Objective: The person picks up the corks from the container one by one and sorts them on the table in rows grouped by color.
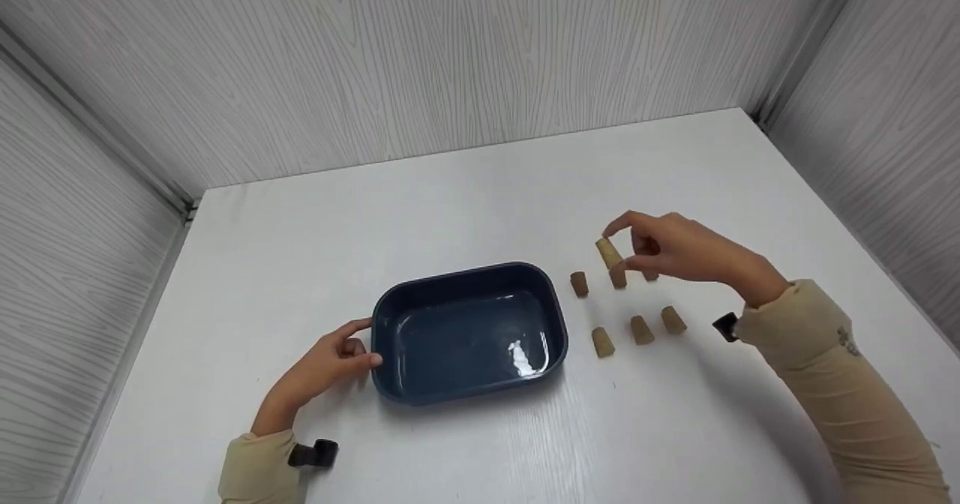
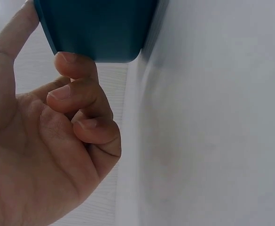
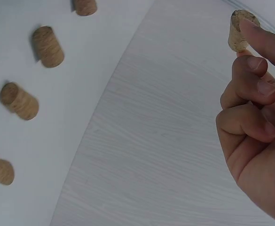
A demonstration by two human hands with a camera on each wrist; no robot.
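Observation:
A dark blue rectangular dish lies on the white table. My left hand holds its left end, thumb at the rim and other fingers against the outer wall; the left wrist view shows the dish wall by the fingertips. To the right of the dish, my right hand pinches a tapered cork stopper by its two ends between thumb and index finger. In the right wrist view the held cork is raised, the remaining fingers curled below it. One cork is partly covered by the thumb.
Several more corks stand in two loose rows right of the dish, among them a back-row cork and a front-row cork. White wood-grain panels enclose the table at the back and sides.

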